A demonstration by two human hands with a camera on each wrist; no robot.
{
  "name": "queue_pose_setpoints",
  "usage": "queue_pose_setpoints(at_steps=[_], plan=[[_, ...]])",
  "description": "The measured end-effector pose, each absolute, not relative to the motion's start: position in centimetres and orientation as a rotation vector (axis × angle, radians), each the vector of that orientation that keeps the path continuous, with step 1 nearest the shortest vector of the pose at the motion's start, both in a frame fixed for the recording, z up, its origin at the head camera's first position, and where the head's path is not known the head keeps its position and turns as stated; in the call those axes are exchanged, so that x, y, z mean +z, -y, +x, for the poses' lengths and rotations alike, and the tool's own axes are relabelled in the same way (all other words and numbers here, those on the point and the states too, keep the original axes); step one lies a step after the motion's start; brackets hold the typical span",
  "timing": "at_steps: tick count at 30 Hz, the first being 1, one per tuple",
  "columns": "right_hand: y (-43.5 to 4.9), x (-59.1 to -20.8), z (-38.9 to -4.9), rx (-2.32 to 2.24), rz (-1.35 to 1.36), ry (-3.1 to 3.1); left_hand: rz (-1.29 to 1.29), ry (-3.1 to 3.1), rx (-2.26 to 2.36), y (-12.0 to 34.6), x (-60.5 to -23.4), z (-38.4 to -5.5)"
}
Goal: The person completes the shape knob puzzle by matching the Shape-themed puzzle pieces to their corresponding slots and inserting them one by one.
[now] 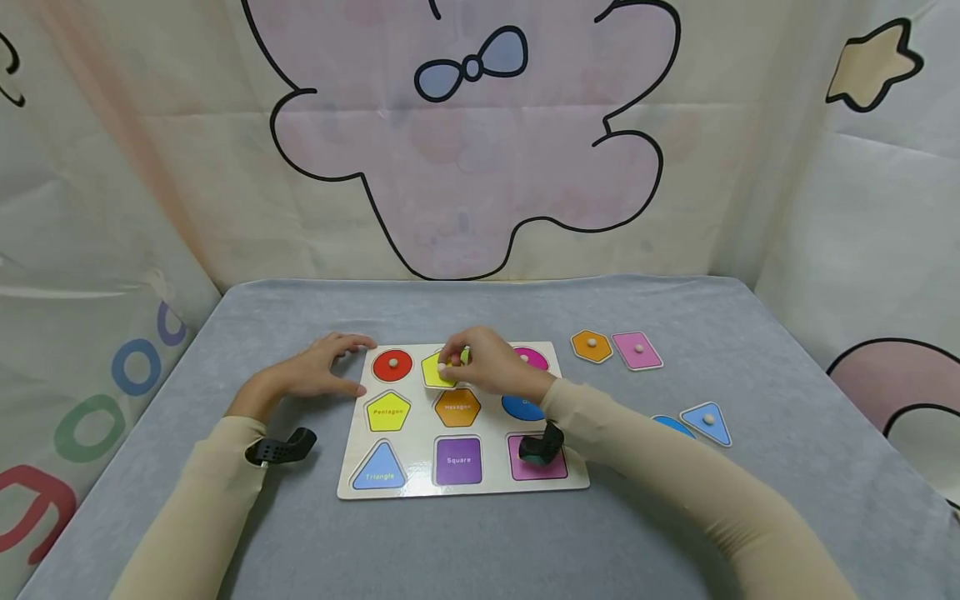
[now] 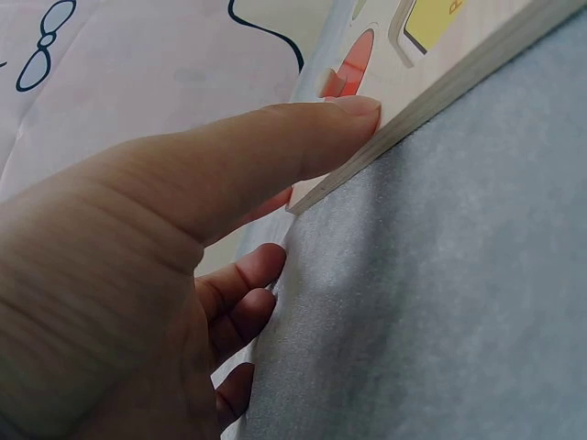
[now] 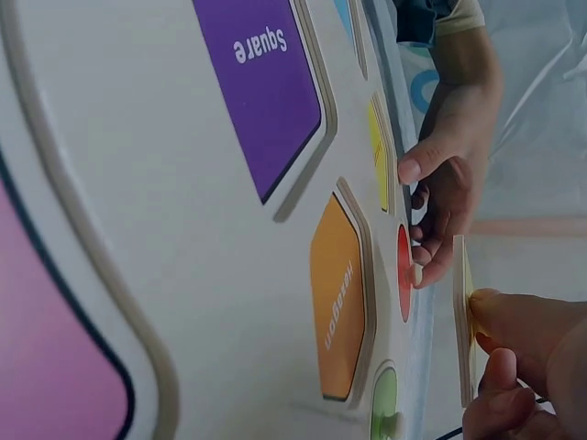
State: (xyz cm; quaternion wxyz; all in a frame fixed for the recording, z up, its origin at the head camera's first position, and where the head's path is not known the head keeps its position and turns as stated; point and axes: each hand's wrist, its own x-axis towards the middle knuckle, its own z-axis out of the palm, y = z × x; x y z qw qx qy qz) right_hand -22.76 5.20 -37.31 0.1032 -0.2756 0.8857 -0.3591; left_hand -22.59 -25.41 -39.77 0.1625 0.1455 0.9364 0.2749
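My right hand (image 1: 487, 360) pinches the knob of a yellow pentagon puzzle piece (image 1: 432, 372), which is raised above the top row of the wooden shape board (image 1: 420, 467). In the right wrist view, the piece (image 3: 461, 321) appears edge-on, clear of the board. My left hand (image 1: 318, 368) is at the board's left side, its thumb (image 2: 321, 133) touching the edge and its fingers spread near the upper corner. The matching yellow Pentagon recess (image 1: 388, 412) lies below the held piece. A red circle piece (image 1: 392, 365) sits in the upper left slot.
Right of the board lie an orange hexagon piece (image 1: 591, 346), a pink piece (image 1: 638, 351), a blue triangle piece (image 1: 707, 423) and a partly hidden blue piece (image 1: 672, 426). Recesses include an orange Hexagon (image 1: 457, 408), purple Square (image 1: 459, 461) and blue Triangle (image 1: 380, 467). A grey cloth (image 1: 300, 533) covers the table.
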Motion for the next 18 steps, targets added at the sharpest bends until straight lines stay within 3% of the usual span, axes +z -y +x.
queue_pose_setpoints(at_steps=[18], plan=[[-2.6, -38.2, -22.0, -1.055, -0.803, -2.523, 0.414, -2.673, 0.776, 25.3, -39.8, -22.6]])
